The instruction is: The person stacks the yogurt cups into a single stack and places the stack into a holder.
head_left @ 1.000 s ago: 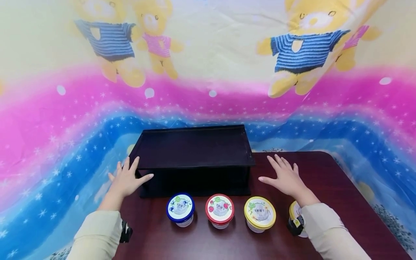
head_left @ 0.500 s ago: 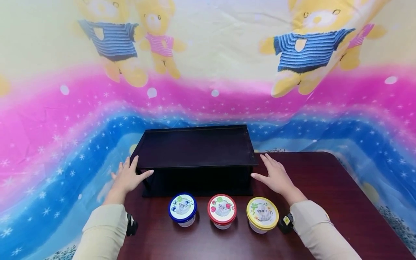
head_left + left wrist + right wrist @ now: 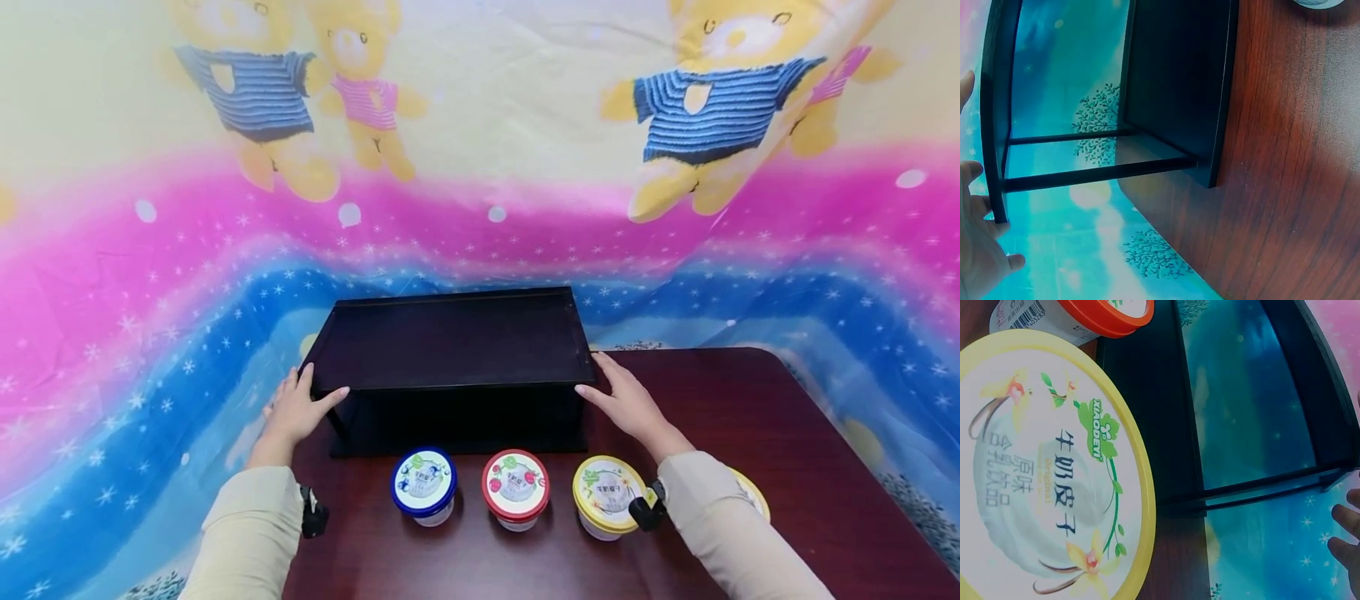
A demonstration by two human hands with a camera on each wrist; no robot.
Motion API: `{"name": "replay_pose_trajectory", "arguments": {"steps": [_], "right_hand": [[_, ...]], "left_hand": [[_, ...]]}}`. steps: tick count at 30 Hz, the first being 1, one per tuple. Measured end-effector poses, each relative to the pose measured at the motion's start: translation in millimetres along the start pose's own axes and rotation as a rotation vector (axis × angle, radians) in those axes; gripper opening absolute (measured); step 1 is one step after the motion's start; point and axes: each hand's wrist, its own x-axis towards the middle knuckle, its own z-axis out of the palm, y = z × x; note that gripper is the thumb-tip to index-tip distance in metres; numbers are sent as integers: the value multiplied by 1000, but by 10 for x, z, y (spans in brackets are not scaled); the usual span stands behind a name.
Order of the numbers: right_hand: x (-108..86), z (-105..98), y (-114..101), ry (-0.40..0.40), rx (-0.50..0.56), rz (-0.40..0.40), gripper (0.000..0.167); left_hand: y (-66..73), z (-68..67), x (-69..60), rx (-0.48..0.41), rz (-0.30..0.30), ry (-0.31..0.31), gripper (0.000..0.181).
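Note:
A black two-tier shelf (image 3: 450, 342) stands on the table. At its left end is my left hand (image 3: 294, 410), fingers spread along the top board's edge and thumb pointing to the front corner. In the left wrist view, fingertips of the left hand (image 3: 982, 250) lie around the end of that board. My right hand (image 3: 626, 404) is at the right end, its fingers fairly straight beside the edge and its thumb near the front corner. The right wrist view shows only some fingers (image 3: 1346, 531) near the board; contact there is unclear.
In front of the shelf stand lidded tubs: a blue-lidded one (image 3: 423, 483), a red-lidded one (image 3: 516, 487) and a yellow-lidded one (image 3: 606, 492). Another yellow-lidded tub (image 3: 752, 492) is partly behind my right sleeve. A bear-print cloth (image 3: 487, 125) hangs around the dark red table (image 3: 825, 467).
Both hands were spread wider one second ago. The right hand has moved left to the shelf's right end, and the left hand has settled closer to the left end. Shelf and tubs look unmoved.

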Motion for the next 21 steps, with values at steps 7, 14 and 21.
{"name": "replay_pose_trajectory", "arguments": {"steps": [7, 14, 21], "right_hand": [[41, 26, 5, 9, 25, 15, 79], [78, 47, 12, 31, 52, 15, 75], [86, 73, 2, 49, 100, 52, 75]], "left_hand": [[-42, -24, 4, -56, 4, 26, 90], [-87, -31, 4, -138, 1, 29, 85], [-99, -17, -4, -217, -41, 41, 86]]}}
